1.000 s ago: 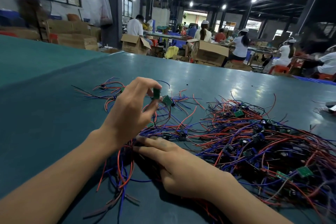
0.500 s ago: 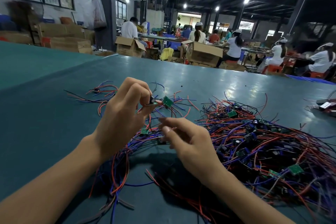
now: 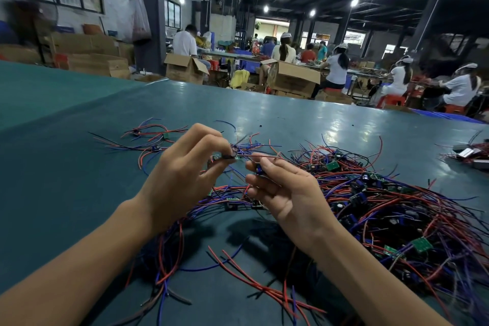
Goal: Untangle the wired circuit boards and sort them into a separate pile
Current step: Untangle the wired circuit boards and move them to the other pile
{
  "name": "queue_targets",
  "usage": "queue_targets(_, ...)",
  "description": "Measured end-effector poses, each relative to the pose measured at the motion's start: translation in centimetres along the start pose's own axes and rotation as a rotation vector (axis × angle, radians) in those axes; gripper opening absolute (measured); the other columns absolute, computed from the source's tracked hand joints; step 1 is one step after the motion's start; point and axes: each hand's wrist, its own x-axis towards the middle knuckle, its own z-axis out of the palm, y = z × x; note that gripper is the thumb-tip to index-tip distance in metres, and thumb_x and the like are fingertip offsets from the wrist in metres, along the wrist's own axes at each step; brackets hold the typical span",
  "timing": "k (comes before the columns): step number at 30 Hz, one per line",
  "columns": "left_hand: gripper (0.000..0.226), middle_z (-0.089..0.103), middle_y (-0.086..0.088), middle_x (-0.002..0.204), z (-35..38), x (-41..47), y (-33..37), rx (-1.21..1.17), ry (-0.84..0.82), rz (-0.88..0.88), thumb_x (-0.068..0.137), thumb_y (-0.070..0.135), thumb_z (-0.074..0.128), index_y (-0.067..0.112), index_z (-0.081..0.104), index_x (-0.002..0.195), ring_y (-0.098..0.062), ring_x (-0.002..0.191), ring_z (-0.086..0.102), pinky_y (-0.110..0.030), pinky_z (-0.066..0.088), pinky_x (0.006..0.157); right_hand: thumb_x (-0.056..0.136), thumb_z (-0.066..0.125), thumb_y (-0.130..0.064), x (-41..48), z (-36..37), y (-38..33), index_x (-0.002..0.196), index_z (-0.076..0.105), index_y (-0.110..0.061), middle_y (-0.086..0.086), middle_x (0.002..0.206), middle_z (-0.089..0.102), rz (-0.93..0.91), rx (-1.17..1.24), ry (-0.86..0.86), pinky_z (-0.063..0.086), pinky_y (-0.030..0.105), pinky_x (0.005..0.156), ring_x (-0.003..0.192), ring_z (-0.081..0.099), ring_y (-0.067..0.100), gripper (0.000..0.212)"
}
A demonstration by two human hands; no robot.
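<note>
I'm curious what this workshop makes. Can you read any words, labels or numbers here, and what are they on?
No text here can be read.
Circuit boards: any print is too small to read.
Cardboard boxes: any marking is too blurred to read.

My left forearm and right forearm reach in from the bottom corners, and my hands are lifted side by side, nearly meeting. My left hand shows its back, fingers curled, thumb and forefinger pinching a small wired board. My right hand faces palm-left, fingers loosely bent, thumb and forefinger nipping a blue part.
</note>
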Motion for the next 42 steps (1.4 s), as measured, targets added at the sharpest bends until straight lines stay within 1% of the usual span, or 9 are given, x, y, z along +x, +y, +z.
queue_targets(7, 0.015, 0.057, -0.004, 0.099, -0.2, -0.6, -1.5, 0.170, 0.033, -0.222, 0.089, 0.008, 0.075, 0.008, 0.067, 0.102, -0.022, 0.086, 0.058, -0.043, 0.051, 0.079, 0.077, 0.064, 0.002, 0.2, -1.1, -0.3, 0.094, 0.079, 0.000, 0.019, 0.100, 0.073, -0.069, 0.000, -0.054, 0.061, 0.030, 0.074, 0.083, 0.072, 0.024, 0.023)
queue_targets(12, 0.031, 0.050, -0.007, 0.103, -0.2, -0.5, -1.6, 0.107, 0.000, -0.241, 0.090, 0.006, 0.074, 0.004, 0.067, 0.120, -0.007, 0.087, 0.050, -0.016, 0.044, 0.084, 0.078, 0.067, 0.002, 0.1, -1.2, 0.1, 0.101, 0.076, 0.002, 0.019, 0.101, 0.074, -0.078, -0.121, -0.102, 0.060, 0.031, 0.076, 0.087, 0.071, 0.025, 0.024)
queue_targets(16, 0.019, 0.058, 0.001, 0.100, 0.5, -0.3, -0.5, -0.112, -0.029, -0.261, 0.096, 0.016, 0.068, 0.010, 0.065, 0.113, -0.007, 0.084, 0.060, -0.021, 0.050, 0.076, 0.086, 0.070, -0.005, -0.1, -0.7, 1.2, 0.115, 0.071, -0.008, 0.011, 0.115, 0.074, -0.086, -0.331, -0.106, 0.058, 0.032, 0.077, 0.094, 0.072, 0.024, 0.029)
queue_targets(18, 0.019, 0.065, 0.006, 0.096, 1.1, -0.5, 0.1, -0.254, -0.044, -0.338, 0.093, 0.017, 0.069, 0.017, 0.064, 0.111, -0.011, 0.084, 0.067, -0.028, 0.054, 0.076, 0.082, 0.073, -0.015, -0.2, -0.4, 1.7, 0.118, 0.070, -0.012, 0.008, 0.117, 0.074, -0.086, -0.393, -0.132, 0.060, 0.032, 0.077, 0.094, 0.072, 0.020, 0.037)
queue_targets(21, 0.021, 0.072, 0.003, 0.098, 1.3, -0.4, 0.5, -0.505, -0.042, -0.527, 0.090, 0.020, 0.074, 0.024, 0.063, 0.107, -0.019, 0.092, 0.072, -0.034, 0.057, 0.083, 0.091, 0.068, -0.006, -0.2, -0.1, 2.0, 0.124, 0.067, -0.013, 0.007, 0.118, 0.073, -0.135, -0.438, -0.132, 0.061, 0.031, 0.074, 0.091, 0.072, 0.019, 0.034)
queue_targets(25, 0.026, 0.076, -0.005, 0.101, 1.1, 0.2, 0.8, -0.753, 0.027, -0.659, 0.089, 0.026, 0.071, 0.015, 0.060, 0.110, -0.021, 0.094, 0.074, -0.022, 0.054, 0.076, 0.095, 0.064, -0.004, 0.0, -0.3, 1.5, 0.128, 0.065, -0.019, 0.017, 0.118, 0.071, -0.170, -0.346, -0.081, 0.060, 0.031, 0.071, 0.088, 0.071, 0.022, 0.036)
queue_targets(29, 0.031, 0.076, -0.011, 0.109, 1.0, 1.0, 0.8, -0.983, 0.031, -0.825, 0.092, 0.033, 0.066, 0.011, 0.055, 0.111, -0.024, 0.092, 0.074, -0.020, 0.048, 0.062, 0.096, 0.064, -0.008, -0.1, -0.6, 1.5, 0.131, 0.061, -0.028, 0.003, 0.116, 0.075, -0.156, -0.463, -0.097, 0.057, 0.026, 0.063, 0.088, 0.071, 0.017, 0.041)
queue_targets(33, 0.027, 0.075, -0.015, 0.110, 0.8, 1.2, 0.3, -1.203, 0.043, -1.040, 0.087, 0.035, 0.068, 0.016, 0.057, 0.102, -0.014, 0.086, 0.071, -0.019, 0.046, 0.057, 0.096, 0.062, -0.003, 0.0, -0.6, 1.8, 0.130, 0.062, -0.017, 0.004, 0.113, 0.076, -0.150, -0.480, -0.094, 0.055, 0.026, 0.062, 0.092, 0.070, 0.020, 0.037)
queue_targets(42, 0.028, 0.075, -0.009, 0.113, 0.5, 1.0, 0.3, -1.401, 0.065, -1.293, 0.087, 0.022, 0.066, 0.014, 0.064, 0.113, -0.015, 0.095, 0.074, -0.020, 0.057, 0.069, 0.093, 0.064, 0.005, 0.2, -1.2, 2.3, 0.135, 0.058, -0.025, -0.008, 0.134, 0.066, -0.186, -0.463, -0.035, 0.058, 0.028, 0.072, 0.112, 0.069, 0.027, 0.052)
